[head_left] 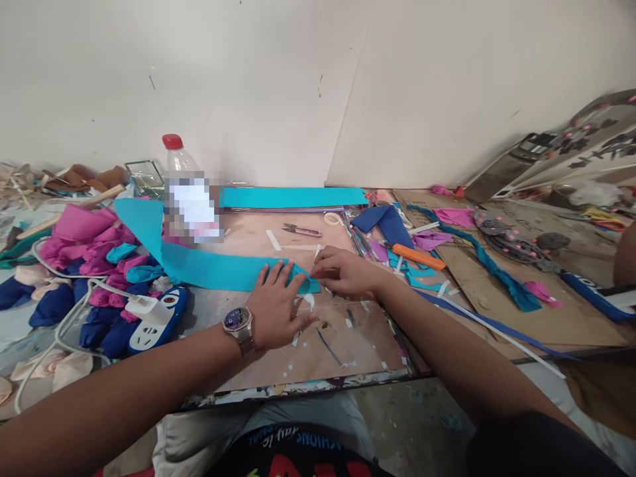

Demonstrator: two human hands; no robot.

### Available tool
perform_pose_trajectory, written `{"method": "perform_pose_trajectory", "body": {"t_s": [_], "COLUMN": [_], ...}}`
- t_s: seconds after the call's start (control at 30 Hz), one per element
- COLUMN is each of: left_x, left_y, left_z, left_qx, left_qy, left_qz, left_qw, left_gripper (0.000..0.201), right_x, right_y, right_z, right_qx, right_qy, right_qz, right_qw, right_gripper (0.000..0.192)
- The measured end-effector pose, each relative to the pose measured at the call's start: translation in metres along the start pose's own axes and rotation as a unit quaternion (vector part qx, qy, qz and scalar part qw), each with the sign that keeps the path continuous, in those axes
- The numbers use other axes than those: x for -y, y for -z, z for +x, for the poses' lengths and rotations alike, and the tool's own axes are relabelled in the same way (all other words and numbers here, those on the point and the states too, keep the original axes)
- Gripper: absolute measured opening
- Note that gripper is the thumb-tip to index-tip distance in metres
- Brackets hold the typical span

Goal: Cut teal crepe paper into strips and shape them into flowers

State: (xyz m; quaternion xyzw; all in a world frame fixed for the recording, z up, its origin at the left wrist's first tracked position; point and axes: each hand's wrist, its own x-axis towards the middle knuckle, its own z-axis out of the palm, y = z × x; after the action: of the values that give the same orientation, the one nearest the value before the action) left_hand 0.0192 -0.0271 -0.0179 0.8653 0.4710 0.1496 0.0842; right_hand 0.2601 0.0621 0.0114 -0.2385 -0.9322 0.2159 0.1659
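A long turquoise strip (218, 265), paper or cloth, curves across the board in front of me. My left hand (278, 301), with a watch on the wrist, lies flat on it near its right end, fingers spread. My right hand (345, 270) has its fingers pinched together at that same right end, where the edge looks creased. A small white strip stands up by its fingertips; whether the fingers touch it I cannot tell. Beyond the hands lie pink-handled thread snips (302, 230), and a roll of tape (332, 218) is at the back. Another turquoise strip (293, 197) lies along the wall.
A red-capped bottle (181, 159) stands behind a blurred phone-like screen (196, 209). On the left are a power strip (159, 321) with a plugged charger and bunched pink and blue pieces (87, 242). An orange cutter (419, 256), scraps and cardboard (481, 291) lie on the right.
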Motion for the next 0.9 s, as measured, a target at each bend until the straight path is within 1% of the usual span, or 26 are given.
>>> {"method": "perform_pose_trajectory", "body": {"t_s": [0.07,0.27,0.6,0.67,0.77,0.83,0.9], "left_x": [-0.0001,-0.001,-0.0003,0.0001,0.0005,0.0007,0.0009], "left_y": [-0.0007,0.0006,0.0012,0.0004,-0.0007,-0.0013,-0.0019], "left_z": [0.0004,0.0005,-0.0001,0.0003,0.0008,0.0008,0.0004], "left_qx": [-0.001,-0.002,-0.01,-0.01,-0.011,-0.012,-0.013], "left_qy": [-0.001,0.004,0.01,0.01,0.008,0.009,0.009], "left_qz": [0.001,-0.005,-0.006,-0.004,-0.002,-0.003,-0.005], "left_qw": [1.0,1.0,1.0,1.0,1.0,1.0,1.0], "left_gripper": [0.077,0.073,0.072,0.074,0.076,0.076,0.075], "right_x": [0.0003,0.0016,0.002,0.0016,0.0019,0.0018,0.0012], "right_y": [-0.0008,-0.0026,-0.0081,-0.0069,-0.0047,-0.0047,-0.0062], "right_z": [-0.0004,-0.0002,-0.0007,-0.0013,-0.0009,-0.0001,0.0007], "right_qx": [-0.001,-0.005,-0.013,-0.007,-0.004,-0.008,-0.01], "right_qy": [0.002,-0.002,-0.06,-0.055,-0.029,-0.014,-0.01], "right_qz": [0.0,0.004,0.013,0.021,0.026,0.026,0.029], "right_qw": [1.0,1.0,0.998,0.998,0.999,1.0,0.999], "right_gripper": [0.023,0.016,0.013,0.016,0.025,0.025,0.021]}}
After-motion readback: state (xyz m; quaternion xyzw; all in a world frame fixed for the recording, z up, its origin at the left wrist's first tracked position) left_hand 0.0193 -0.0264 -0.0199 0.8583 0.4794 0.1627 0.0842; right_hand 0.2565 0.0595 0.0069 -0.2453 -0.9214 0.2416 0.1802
